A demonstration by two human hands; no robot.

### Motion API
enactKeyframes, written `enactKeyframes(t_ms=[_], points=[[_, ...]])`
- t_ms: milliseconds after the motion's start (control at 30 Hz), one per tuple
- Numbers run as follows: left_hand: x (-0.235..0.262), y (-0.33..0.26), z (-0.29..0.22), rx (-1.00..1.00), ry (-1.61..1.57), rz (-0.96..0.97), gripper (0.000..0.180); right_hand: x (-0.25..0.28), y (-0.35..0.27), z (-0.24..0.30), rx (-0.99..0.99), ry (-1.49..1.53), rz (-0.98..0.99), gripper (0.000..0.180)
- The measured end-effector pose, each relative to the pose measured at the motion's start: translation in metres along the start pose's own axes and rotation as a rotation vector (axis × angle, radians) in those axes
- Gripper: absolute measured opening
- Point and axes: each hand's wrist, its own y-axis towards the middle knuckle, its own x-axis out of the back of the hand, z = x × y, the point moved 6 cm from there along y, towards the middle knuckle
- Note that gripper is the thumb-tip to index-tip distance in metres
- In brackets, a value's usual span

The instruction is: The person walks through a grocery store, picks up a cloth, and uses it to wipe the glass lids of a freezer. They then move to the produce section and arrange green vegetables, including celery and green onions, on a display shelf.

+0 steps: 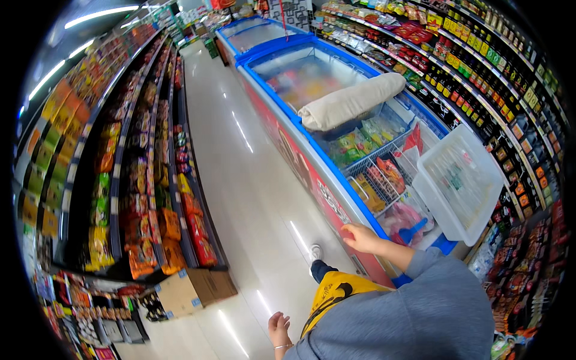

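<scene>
My left hand (279, 329) hangs low at my side above the pale floor, its fingers loosely bent and holding nothing visible. Farther right, my right hand (360, 239) is beside the near edge of a blue-rimmed chest freezer (336, 162). Its fingers are relaxed and bent, with nothing seen in them; whether it touches the rim I cannot tell. Inside the freezer's near end are wire baskets (384, 177) with packaged food, a pink plastic bag (403, 219) and a blue-handled thing (414, 231). A translucent plastic lid or tub (459, 186) leans at its right side.
A rolled cream cover (354, 101) lies across the freezer. Shelves of snack packets (138, 180) line the aisle's left, with a cardboard box (195, 291) at their near end. Bottles and packets fill the shelves (474, 66) on the right. The tiled aisle (225, 132) runs ahead.
</scene>
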Motion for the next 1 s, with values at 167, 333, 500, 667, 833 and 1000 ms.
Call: enactKeyframes(t_ms=[167,333,500,667,833,1000], points=[[-0.047,0.081,-0.111,-0.090,0.010,-0.011,0.033,0.002,0.098,-0.002,-0.015,0.109,-0.050,0.036],[-0.150,0.168,-0.245,-0.359,0.203,0.200,0.044,0.021,0.178,0.007,-0.056,0.227,-0.165,0.036],[-0.321,0.225,-0.348,-0.558,0.413,0.599,0.048,0.062,0.236,-0.008,-0.156,0.321,-0.352,0.045],[-0.503,0.288,-0.402,-0.686,0.612,0.968,0.054,0.109,0.286,-0.040,-0.266,0.357,-0.667,0.054],[-0.694,0.342,-0.411,-0.742,0.832,1.184,0.065,0.143,0.328,-0.067,-0.588,0.385,-0.848,0.073],[-0.789,0.355,-0.367,-0.895,1.452,1.266,0.071,0.146,0.373,-0.103,-0.971,0.445,-0.840,0.082]])
